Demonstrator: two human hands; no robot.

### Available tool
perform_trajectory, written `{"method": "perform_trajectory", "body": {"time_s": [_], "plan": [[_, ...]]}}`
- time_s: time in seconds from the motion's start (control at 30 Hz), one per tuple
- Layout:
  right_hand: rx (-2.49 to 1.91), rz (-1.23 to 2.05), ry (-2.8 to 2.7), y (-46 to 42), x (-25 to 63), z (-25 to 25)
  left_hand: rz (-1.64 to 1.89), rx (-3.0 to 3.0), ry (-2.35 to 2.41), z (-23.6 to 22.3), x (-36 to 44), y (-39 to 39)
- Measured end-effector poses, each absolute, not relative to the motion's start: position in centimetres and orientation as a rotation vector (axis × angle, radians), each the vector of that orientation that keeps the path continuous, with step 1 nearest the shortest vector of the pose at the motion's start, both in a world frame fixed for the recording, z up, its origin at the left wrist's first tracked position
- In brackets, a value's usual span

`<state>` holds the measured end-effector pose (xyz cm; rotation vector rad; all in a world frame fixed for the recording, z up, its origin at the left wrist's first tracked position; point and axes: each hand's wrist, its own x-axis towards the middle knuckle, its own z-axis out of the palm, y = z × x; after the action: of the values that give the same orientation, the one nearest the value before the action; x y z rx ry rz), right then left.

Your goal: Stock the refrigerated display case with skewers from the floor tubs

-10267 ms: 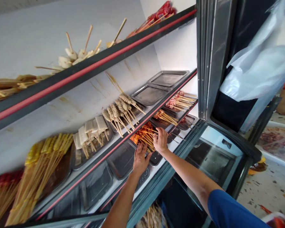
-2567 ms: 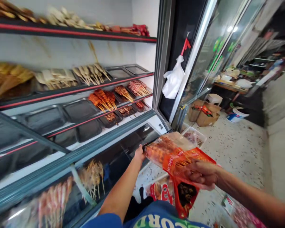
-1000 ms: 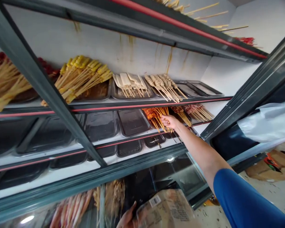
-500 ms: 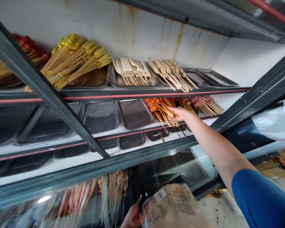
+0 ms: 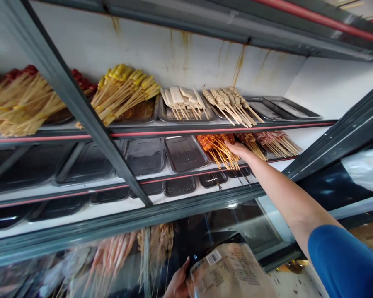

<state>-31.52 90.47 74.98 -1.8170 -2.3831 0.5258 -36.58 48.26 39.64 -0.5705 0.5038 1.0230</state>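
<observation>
My right hand (image 5: pixel 238 150) reaches into the middle shelf of a display fridge and rests on the sticks of the orange-red meat skewers (image 5: pixel 216 145). Its fingers are mostly hidden behind the sticks. My left hand (image 5: pixel 178 284) is low at the bottom edge, closed on the edge of a clear plastic food packet (image 5: pixel 230 273) with a barcode label.
Empty metal trays (image 5: pixel 184 152) lie left of the orange skewers. More meat skewers (image 5: pixel 275 140) lie to the right. The shelf above carries yellow skewers (image 5: pixel 124 89), white skewers (image 5: pixel 182 99) and beige skewers (image 5: pixel 230 102). A dark frame bar (image 5: pixel 81 111) crosses diagonally. The glass chest below holds more skewers (image 5: pixel 155 248).
The view has shifted slightly right and down. My right hand has settled a little further onto the orange skewers. My left hand still holds the packet low.
</observation>
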Motion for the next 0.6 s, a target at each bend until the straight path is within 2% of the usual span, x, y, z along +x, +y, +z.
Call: {"method": "perform_trajectory", "body": {"time_s": [0.1,0.2,0.3,0.4,0.6], "plan": [[-1.582,0.142,-2.278,87.7,-31.7,75.3,1.043,-0.598,0.526,39.7,-36.5,48.3],[-1.000,-0.116,-2.453,83.0,-32.3,73.5,1.056,-0.592,0.538,39.7,-36.4,48.4],[-0.695,-0.137,-2.756,79.4,-33.8,69.9,1.064,-0.524,0.499,39.5,-36.4,48.5],[-0.742,-0.135,-2.850,79.2,-36.1,67.0,1.057,-0.475,0.511,39.3,-36.6,48.6],[-0.663,0.062,-2.986,81.6,-40.1,67.0,1.085,-0.462,0.527,38.8,-37.2,48.1]]}}
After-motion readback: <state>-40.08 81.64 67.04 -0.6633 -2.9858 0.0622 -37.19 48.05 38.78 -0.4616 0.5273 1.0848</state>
